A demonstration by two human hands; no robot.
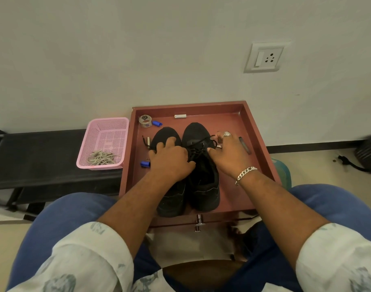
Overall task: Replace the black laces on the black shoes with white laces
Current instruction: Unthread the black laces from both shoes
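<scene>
In the red-brown tray (256, 131) two black shoes (203, 182) stand together. The left hand (169, 160) lies spread over the left shoe; the right hand (226, 152) pinches the black lace (198, 149). The lace looks soft and thin, best gripped at its end. White laces (101, 158) wait in the pink basket (117, 125).

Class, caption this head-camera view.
Both hands, left hand and right hand, work the black laces of shoes in a tray.

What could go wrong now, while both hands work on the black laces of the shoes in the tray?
1. Loose bits lie close: a small metal piece and a blue cap by the left hand could get knocked or snagged by a pulled black lace.
2. The white laces sit tangled in the pink basket, so they may knot.
</scene>
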